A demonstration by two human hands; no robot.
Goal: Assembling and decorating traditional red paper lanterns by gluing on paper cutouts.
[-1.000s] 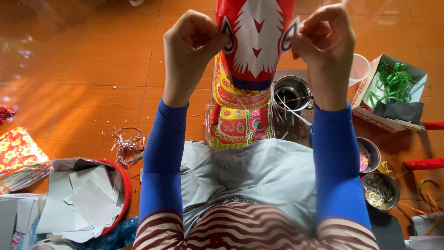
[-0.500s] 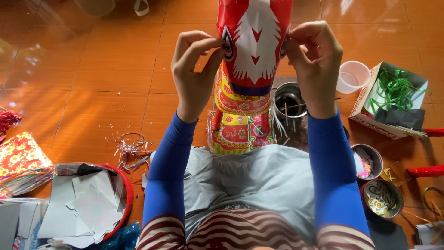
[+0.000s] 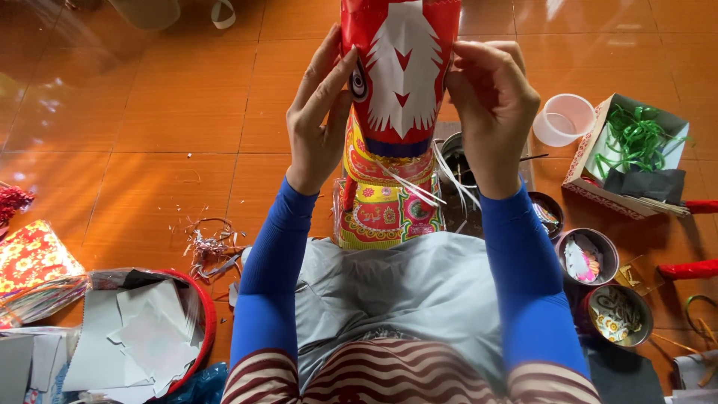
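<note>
**Head view: both hands lowered onto the sides of the red paper figure**

Head view, left to right. At the far left edge, a sheet of red floral paper (image 3: 30, 258) on the orange tiled floor (image 3: 149, 112). Below it, lower left, a red-rimmed basin (image 3: 206, 322) holding grey paper offcuts (image 3: 134, 337). Just right of that, a tangle of foil shavings (image 3: 209, 247) on the tiles.

Centre top: left hand (image 3: 318, 123) pressed flat against the left side of the red paper figure (image 3: 400, 75), fingertips up beside the painted eye, not closed round anything. Figure upright in the upper middle of the frame, white mane-like face panel forward, patterned lower body (image 3: 381, 209) standing on the floor ahead of the grey cloth (image 3: 404, 292) over the lap. Right hand (image 3: 493, 105) at the figure's right edge, thumb and fingers pinched together on thin white strips (image 3: 449, 176) trailing down past the wrist.

Compared with a second ago: fists raised high, now lower in frame, opened out and working at the head's edges; figure more fully in view. Judged as a shift from gripping to fine fitting at the sides of the head.

Right side: a clear plastic cup (image 3: 565, 120), an open box of green ribbon (image 3: 636, 146), and small round tins (image 3: 587, 258) lower right.
</note>
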